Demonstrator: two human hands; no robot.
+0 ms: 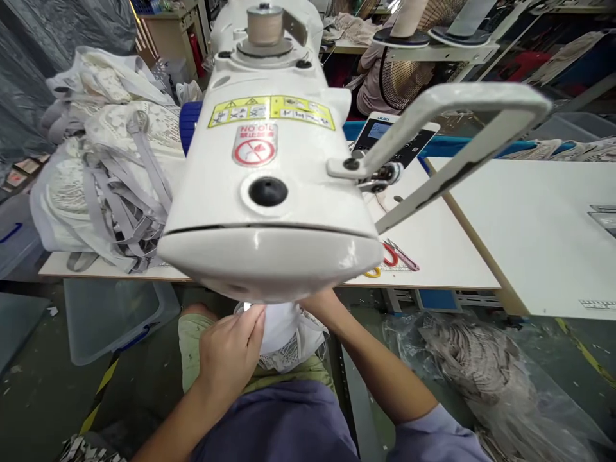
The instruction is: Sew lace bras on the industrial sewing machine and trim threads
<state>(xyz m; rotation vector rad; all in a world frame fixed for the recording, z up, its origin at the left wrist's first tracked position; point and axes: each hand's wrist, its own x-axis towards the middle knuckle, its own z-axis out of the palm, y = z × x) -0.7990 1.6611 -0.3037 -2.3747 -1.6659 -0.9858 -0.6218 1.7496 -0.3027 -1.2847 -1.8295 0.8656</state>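
Observation:
In front of me the white sewing machine (269, 199) fills the middle of the view. Below its head, over my lap, hangs a white bra (282, 333) with a smooth cup and lace edging. My left hand (231, 350) is closed on the bra's left side, thumb pressed against the fingers. Only the wrist and back edge of my right hand (320, 303) show at the bra's right side; its fingers are hidden behind the machine head.
A heap of white lace bras with grey straps (110, 160) lies left of the machine. Red-handled scissors (391, 255) and pink snips (404, 255) rest on the white table (447, 256). A clear plastic bin (113, 321) stands below left; bagged fabric (481, 359) lies right.

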